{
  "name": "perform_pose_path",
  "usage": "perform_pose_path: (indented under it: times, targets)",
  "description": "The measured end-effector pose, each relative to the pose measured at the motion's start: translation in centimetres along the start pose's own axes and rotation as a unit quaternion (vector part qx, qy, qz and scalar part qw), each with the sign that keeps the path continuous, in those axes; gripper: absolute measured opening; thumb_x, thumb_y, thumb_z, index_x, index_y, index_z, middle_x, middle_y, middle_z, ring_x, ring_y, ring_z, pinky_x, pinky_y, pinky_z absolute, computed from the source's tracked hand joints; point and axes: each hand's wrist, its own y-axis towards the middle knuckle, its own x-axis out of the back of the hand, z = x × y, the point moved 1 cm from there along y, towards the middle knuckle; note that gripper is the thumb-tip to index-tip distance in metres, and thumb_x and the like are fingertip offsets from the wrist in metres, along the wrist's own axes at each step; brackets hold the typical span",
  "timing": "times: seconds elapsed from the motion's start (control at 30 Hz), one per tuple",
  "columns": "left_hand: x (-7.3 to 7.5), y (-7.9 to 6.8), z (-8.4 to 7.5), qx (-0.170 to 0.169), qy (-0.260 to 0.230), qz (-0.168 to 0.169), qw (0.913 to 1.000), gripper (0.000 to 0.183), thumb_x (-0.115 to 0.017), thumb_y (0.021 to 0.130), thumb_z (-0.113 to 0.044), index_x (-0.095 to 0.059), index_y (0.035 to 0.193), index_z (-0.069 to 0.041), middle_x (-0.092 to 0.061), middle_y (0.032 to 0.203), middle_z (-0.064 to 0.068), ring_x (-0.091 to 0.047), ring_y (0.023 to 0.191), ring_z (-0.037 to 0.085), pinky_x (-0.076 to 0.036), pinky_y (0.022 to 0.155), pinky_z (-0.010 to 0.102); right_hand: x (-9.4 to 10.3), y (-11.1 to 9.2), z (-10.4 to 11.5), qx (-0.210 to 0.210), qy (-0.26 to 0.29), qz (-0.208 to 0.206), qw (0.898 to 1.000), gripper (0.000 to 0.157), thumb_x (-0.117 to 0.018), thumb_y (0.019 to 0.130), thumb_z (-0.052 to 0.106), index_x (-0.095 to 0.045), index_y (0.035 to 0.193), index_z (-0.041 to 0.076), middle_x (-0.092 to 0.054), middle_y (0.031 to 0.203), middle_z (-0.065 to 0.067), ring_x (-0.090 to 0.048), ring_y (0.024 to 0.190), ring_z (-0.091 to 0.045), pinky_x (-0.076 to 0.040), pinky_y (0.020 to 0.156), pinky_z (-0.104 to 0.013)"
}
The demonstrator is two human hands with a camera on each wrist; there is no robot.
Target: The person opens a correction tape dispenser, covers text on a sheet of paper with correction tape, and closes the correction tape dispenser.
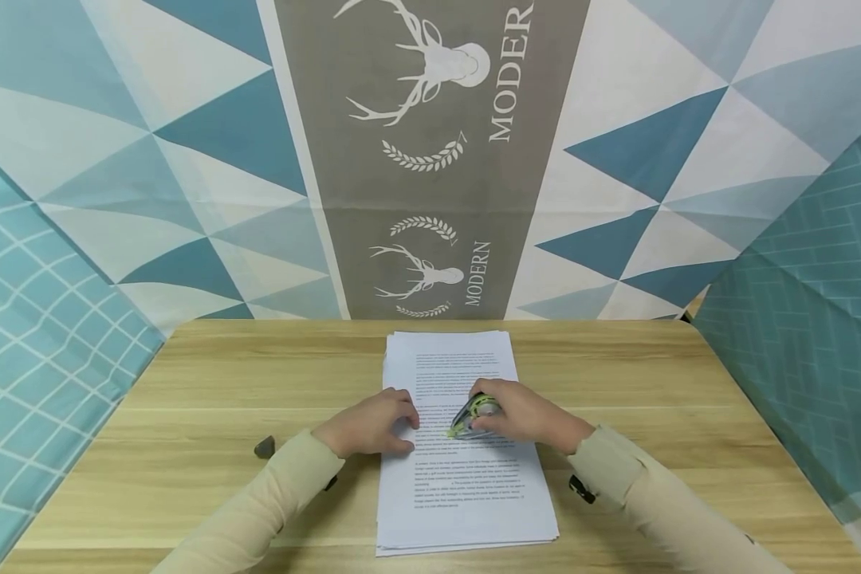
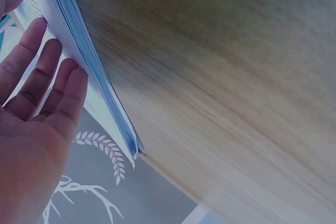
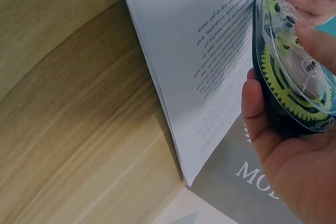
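Where deer-print cloth backs the wooden table, right fingers grip correction tape — left fingers relaxed.

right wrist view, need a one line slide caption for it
A right hand holds a clear-cased correction tape with green gears over a stack of printed pages on a wooden table.
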Motion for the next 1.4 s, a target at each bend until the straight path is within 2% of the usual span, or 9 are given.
perform_pose_path:
  times: [0.37, 0.6, 0.8, 1.17, 1.4]
  targets:
    - [-0.1, 0.0, 0.0, 0.004, -0.002, 0.001, 1.0, 0.023, -0.073, 0.074, -0.024, -0.068, 0.092, -0.011, -0.059, 0.095, -0.003, -0.051, 0.09, 0.013, -0.045, 0.087, 0.029, 0.1, -0.2, -0.3, -0.001, 0.007, -0.005, 1.0, 0.022, -0.067, 0.085, 0.028, -0.056, 0.102, 0.02, -0.059, 0.094, 0.007, -0.051, 0.081, -0.009, -0.043, 0.073, -0.027]
    - [-0.2, 0.0, 0.2, 0.001, -0.002, -0.002, 1.0, 0.022, -0.073, 0.074, -0.024, -0.067, 0.091, -0.011, -0.059, 0.095, -0.003, -0.051, 0.091, 0.013, -0.045, 0.087, 0.029, 1.0, -1.0, -0.8, 0.002, 0.036, -0.041, 0.999, 0.02, -0.067, 0.085, 0.027, -0.057, 0.101, 0.022, -0.062, 0.099, 0.007, -0.054, 0.086, -0.009, -0.044, 0.077, -0.03]
    - [-0.3, 0.0, 0.4, 0.0, 0.0, -0.004, 1.0, 0.023, -0.073, 0.074, -0.024, -0.068, 0.092, -0.012, -0.059, 0.095, -0.004, -0.051, 0.09, 0.012, -0.045, 0.087, 0.028, 0.9, -1.3, -1.1, 0.007, 0.02, -0.016, 1.0, 0.019, -0.066, 0.085, 0.028, -0.057, 0.1, 0.021, -0.061, 0.095, 0.009, -0.054, 0.084, -0.007, -0.044, 0.075, -0.026]
    - [-0.3, 0.0, 0.3, 0.004, -0.001, -0.002, 1.0, 0.023, -0.072, 0.075, -0.024, -0.068, 0.092, -0.011, -0.059, 0.095, -0.003, -0.051, 0.09, 0.013, -0.045, 0.087, 0.029, 0.5, -1.2, -1.5, 0.012, 0.014, -0.013, 1.0, 0.019, -0.066, 0.086, 0.029, -0.057, 0.099, 0.021, -0.06, 0.094, 0.009, -0.052, 0.082, -0.007, -0.043, 0.073, -0.026]
    - [-0.2, 0.1, 0.3, -0.008, 0.001, -0.006, 1.0, 0.023, -0.072, 0.074, -0.024, -0.068, 0.093, -0.01, -0.059, 0.095, -0.002, -0.051, 0.09, 0.013, -0.045, 0.086, 0.029, 0.6, -1.1, -1.6, 0.02, -0.003, -0.006, 1.0, 0.02, -0.066, 0.086, 0.028, -0.055, 0.099, 0.019, -0.059, 0.093, 0.007, -0.052, 0.082, -0.008, -0.043, 0.072, -0.025]
